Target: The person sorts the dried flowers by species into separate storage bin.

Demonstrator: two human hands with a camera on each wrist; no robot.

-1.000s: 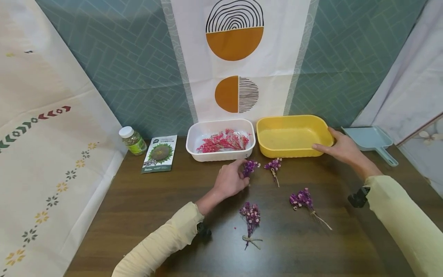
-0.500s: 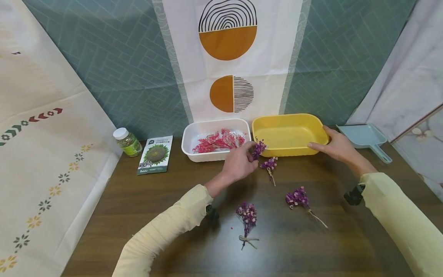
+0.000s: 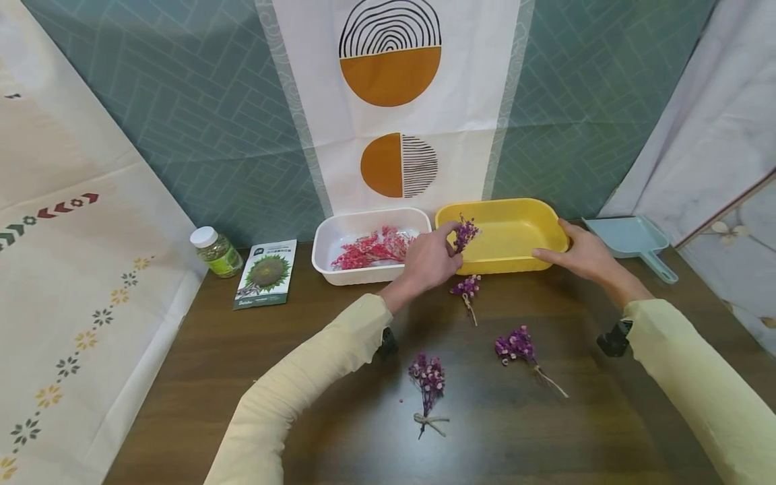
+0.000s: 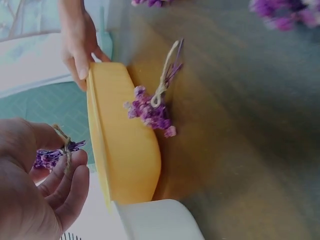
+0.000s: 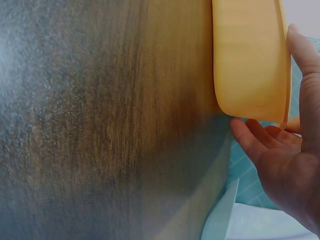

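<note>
My left hand [image 3: 432, 259] pinches a small bunch of purple dried flowers [image 3: 466, 234] over the left end of the yellow plastic basin [image 3: 515, 237]. In the left wrist view, twine [image 4: 66, 145] binds its stems between thumb and fingers. My right hand [image 3: 587, 256] grips the basin's right end, thumb at the front rim and fingers around the corner, as the right wrist view also shows. Just in front of the basin lies another tied purple bunch [image 3: 467, 288]. Two more bunches lie nearer me, one at centre [image 3: 428, 380] and one to the right [image 3: 516, 346].
Beside the yellow basin stands a white basin [image 3: 358, 277] holding pinkish-red dried flowers [image 3: 372, 249]. A seed packet [image 3: 265, 275] and a white-lidded jar [image 3: 216, 252] are at the left. A pale blue dustpan [image 3: 630, 236] lies at the far right, against the cloth-covered wall.
My left hand has carried its flower bunch up and right, from the tabletop before the basins to over the yellow basin. The right hand stays on the basin's end. The head view has shifted slightly.
</note>
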